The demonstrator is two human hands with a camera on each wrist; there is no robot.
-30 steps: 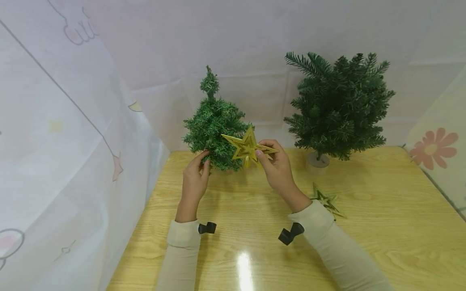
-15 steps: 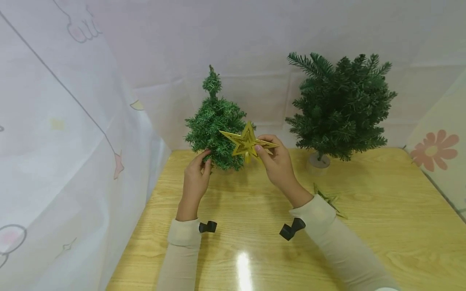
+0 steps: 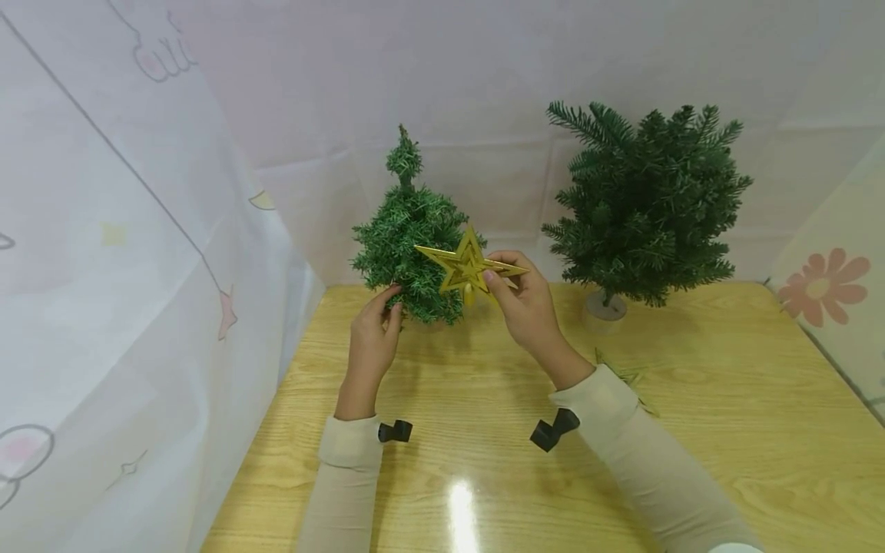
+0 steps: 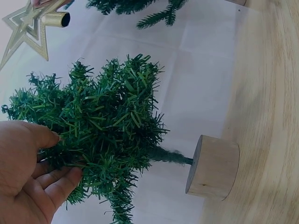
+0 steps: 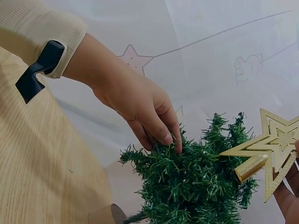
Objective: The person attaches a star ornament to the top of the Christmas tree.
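Note:
A small green artificial Christmas tree (image 3: 415, 230) stands at the back of the table, left of centre. My left hand (image 3: 371, 336) grips its lower left branches; in the left wrist view thumb and fingers curl into the greenery around the tree (image 4: 98, 112). The round wooden base (image 4: 214, 168) shows there too. In my right hand (image 3: 532, 311), a gold star tree topper (image 3: 465, 267) is pinched by one point between thumb and fingers. It is held in front of the tree's right side, with its short hollow socket (image 5: 252, 167) pointing down.
A larger, darker artificial tree (image 3: 650, 207) on a wooden base (image 3: 604, 311) stands at the back right. A second gold star (image 3: 631, 377) lies on the wooden table (image 3: 442, 430), partly behind the right sleeve. A printed cloth (image 3: 484, 77) hangs behind and at both sides.
My right hand has lifted the star slightly up and a little left. The left hand keeps its place on the branches, and the head view has shifted a little.

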